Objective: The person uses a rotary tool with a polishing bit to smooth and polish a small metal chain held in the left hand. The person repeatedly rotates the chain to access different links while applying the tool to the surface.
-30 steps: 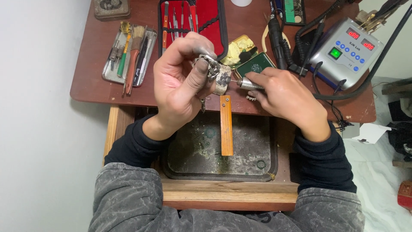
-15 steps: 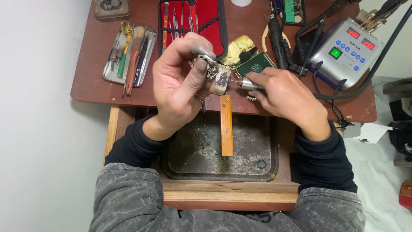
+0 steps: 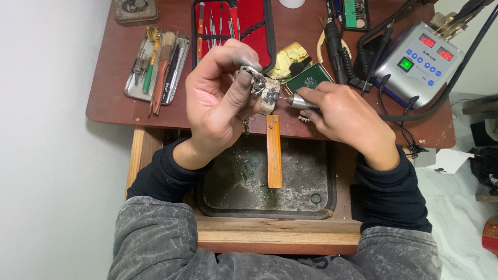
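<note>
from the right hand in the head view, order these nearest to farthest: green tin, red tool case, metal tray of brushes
From the right hand:
1. Green tin, just above its knuckles.
2. Red tool case, up and left, behind the left hand.
3. Metal tray of brushes, far left of the desk.

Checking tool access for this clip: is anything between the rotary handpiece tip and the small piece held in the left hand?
Nothing visible. The right hand holds the silver rotary handpiece, its thin bur reaching the small pale metal-framed piece pinched by the left hand.

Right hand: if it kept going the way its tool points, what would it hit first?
The right hand aims its rotary tool leftward at the small grey piece held in the left hand; they look already touching.
</note>
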